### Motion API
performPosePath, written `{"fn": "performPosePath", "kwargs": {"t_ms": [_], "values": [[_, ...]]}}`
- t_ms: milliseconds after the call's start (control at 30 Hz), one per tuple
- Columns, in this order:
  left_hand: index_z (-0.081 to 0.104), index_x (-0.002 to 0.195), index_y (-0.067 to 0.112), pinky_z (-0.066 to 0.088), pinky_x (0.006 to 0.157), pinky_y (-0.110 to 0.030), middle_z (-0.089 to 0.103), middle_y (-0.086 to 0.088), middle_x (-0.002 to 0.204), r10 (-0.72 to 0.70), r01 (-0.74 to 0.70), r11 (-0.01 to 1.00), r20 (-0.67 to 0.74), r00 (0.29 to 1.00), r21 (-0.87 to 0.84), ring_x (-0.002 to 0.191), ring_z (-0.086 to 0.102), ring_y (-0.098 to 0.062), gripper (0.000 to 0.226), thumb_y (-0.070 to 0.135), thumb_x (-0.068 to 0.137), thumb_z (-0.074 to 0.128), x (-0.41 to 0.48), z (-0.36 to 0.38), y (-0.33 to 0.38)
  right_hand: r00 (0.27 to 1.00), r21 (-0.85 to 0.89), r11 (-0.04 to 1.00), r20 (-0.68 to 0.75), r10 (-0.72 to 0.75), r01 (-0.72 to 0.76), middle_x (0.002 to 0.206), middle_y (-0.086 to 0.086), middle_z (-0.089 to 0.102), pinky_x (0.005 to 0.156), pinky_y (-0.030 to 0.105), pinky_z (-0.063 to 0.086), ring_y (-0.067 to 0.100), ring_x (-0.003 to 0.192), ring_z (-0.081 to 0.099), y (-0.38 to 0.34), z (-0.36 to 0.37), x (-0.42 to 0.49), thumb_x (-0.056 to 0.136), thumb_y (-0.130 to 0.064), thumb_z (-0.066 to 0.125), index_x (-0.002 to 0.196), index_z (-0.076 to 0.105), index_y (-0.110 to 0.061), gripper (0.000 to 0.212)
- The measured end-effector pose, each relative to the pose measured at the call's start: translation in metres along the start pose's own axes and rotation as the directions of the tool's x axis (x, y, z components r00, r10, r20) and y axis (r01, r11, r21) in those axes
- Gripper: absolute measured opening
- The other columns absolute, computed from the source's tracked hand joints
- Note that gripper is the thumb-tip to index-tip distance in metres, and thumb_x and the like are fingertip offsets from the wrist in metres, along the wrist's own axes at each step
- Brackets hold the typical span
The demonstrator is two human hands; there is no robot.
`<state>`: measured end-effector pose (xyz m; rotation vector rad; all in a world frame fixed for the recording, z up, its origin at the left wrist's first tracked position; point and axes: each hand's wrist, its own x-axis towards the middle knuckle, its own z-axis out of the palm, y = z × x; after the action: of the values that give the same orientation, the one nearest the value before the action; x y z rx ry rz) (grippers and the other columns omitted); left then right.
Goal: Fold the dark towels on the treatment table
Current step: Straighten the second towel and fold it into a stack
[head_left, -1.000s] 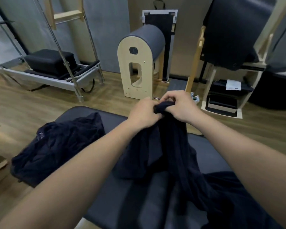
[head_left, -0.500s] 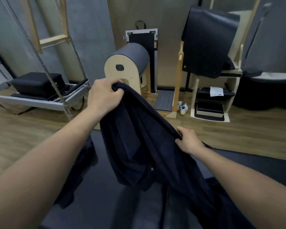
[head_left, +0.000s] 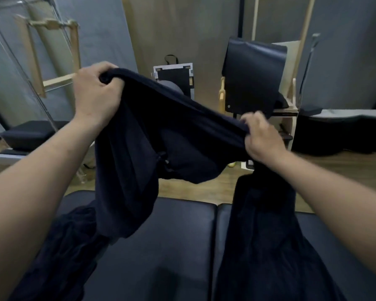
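I hold a dark navy towel [head_left: 161, 135] up in the air over the black padded treatment table [head_left: 167, 240]. My left hand [head_left: 96, 94] grips one end of its top edge, high at the left. My right hand [head_left: 261, 135] grips the same edge lower at the right, so the edge slopes between them. The cloth hangs in loose folds below my left hand, and a long part [head_left: 263, 235] trails down from my right hand onto the table. Another crumpled dark towel [head_left: 59, 253] lies on the table's left side, partly behind my left forearm.
Beyond the table is wooden floor [head_left: 345, 170]. Exercise equipment stands along the wall: a metal-framed bench with a black pad [head_left: 28, 133] at the left, a black board in a white frame [head_left: 174, 79] in the middle, a wooden chair with a dark pad [head_left: 254, 77] at the right.
Both hands were bunched together on the towel, then drew apart. My left hand rose up and left, my right slid right along the edge, and the towel is spread wider.
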<state>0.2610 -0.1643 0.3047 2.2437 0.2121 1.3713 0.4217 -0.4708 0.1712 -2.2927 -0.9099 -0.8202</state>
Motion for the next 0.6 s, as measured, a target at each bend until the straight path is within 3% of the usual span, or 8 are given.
{"fn": "performPosePath", "kwargs": {"t_ms": [133, 200, 300, 367, 433, 500, 600], "values": [[0.075, 0.093, 0.007, 0.045, 0.067, -0.026, 0.066, 0.005, 0.076, -0.043, 0.043, 0.999, 0.029, 0.999, 0.019, 0.068, 0.054, -0.004, 0.032, 0.018, 0.077, 0.049, -0.009, 0.004, -0.007, 0.979, -0.002, 0.980, 0.039, -0.198, 0.198, 0.102, 0.016, 0.065, 0.050, 0.045, 0.054, 0.041, 0.065, 0.065, 0.005, 0.022, -0.050, 0.093, -0.044, 0.046, 0.133, 0.044, -0.015, 0.049], [0.076, 0.092, 0.009, 0.043, 0.066, -0.019, 0.066, 0.000, 0.078, -0.031, 0.031, 0.999, 0.042, 0.999, 0.014, 0.064, 0.055, 0.001, 0.029, 0.015, 0.079, 0.050, -0.014, 0.008, -0.002, 0.979, -0.044, 0.982, 0.092, -0.180, 0.184, 0.099, 0.012, 0.068, 0.052, 0.047, 0.055, 0.041, 0.068, 0.067, 0.011, 0.032, -0.062, 0.090, -0.038, 0.051, 0.131, 0.046, -0.017, 0.046], [0.075, 0.090, 0.013, 0.043, 0.065, -0.019, 0.064, 0.018, 0.066, -0.027, 0.029, 0.999, 0.035, 0.999, -0.042, 0.065, 0.054, 0.010, 0.029, 0.015, 0.077, 0.049, -0.009, 0.004, 0.002, 0.979, -0.067, 0.992, 0.168, 0.120, -0.110, 0.098, 0.011, 0.064, 0.064, 0.045, 0.053, 0.041, 0.082, 0.064, 0.026, 0.037, -0.068, 0.080, -0.009, 0.060, 0.117, 0.057, -0.014, 0.037], [0.073, 0.089, 0.017, 0.042, 0.063, -0.019, 0.060, 0.030, 0.057, -0.077, 0.075, 0.995, -0.028, 0.997, -0.069, 0.061, 0.052, 0.012, 0.028, 0.018, 0.076, 0.049, 0.001, -0.010, -0.009, 0.913, -0.117, 0.934, 0.203, 0.355, -0.337, 0.095, 0.009, 0.059, 0.064, 0.040, 0.048, 0.038, 0.088, 0.061, 0.042, 0.033, -0.071, 0.078, 0.000, 0.059, 0.107, 0.060, -0.014, 0.032], [0.074, 0.090, 0.019, 0.045, 0.064, -0.027, 0.066, 0.022, 0.066, -0.135, 0.126, 0.989, -0.103, 0.986, -0.083, 0.067, 0.055, 0.006, 0.029, 0.024, 0.077, 0.049, 0.012, -0.030, -0.034, 0.813, -0.186, 0.851, 0.256, 0.524, -0.490, 0.088, 0.008, 0.058, 0.062, 0.035, 0.044, 0.036, 0.084, 0.060, 0.061, 0.024, -0.079, 0.080, -0.001, 0.056, 0.101, 0.062, -0.018, 0.028], [0.074, 0.095, 0.021, 0.052, 0.067, -0.036, 0.074, 0.000, 0.084, -0.202, 0.197, 0.979, -0.144, 0.969, -0.049, 0.079, 0.064, -0.011, 0.030, 0.031, 0.079, 0.050, 0.014, -0.046, -0.062, 0.756, -0.234, 0.809, 0.290, 0.587, -0.539, 0.090, 0.013, 0.062, 0.064, 0.034, 0.046, 0.036, 0.082, 0.060, 0.069, 0.010, -0.079, 0.083, -0.005, 0.053, 0.100, 0.065, -0.022, 0.027], [0.068, 0.096, 0.024, 0.056, 0.071, -0.043, 0.071, -0.007, 0.085, -0.323, 0.324, 0.946, -0.139, 0.936, -0.014, 0.082, 0.067, -0.020, 0.028, 0.039, 0.079, 0.052, 0.013, -0.058, -0.135, 0.797, -0.219, 0.837, 0.258, 0.545, -0.502, 0.107, 0.022, 0.064, 0.080, 0.040, 0.051, 0.042, 0.098, 0.061, 0.079, -0.020, -0.034, 0.083, -0.005, 0.050, 0.103, 0.069, -0.019, 0.031]]}}
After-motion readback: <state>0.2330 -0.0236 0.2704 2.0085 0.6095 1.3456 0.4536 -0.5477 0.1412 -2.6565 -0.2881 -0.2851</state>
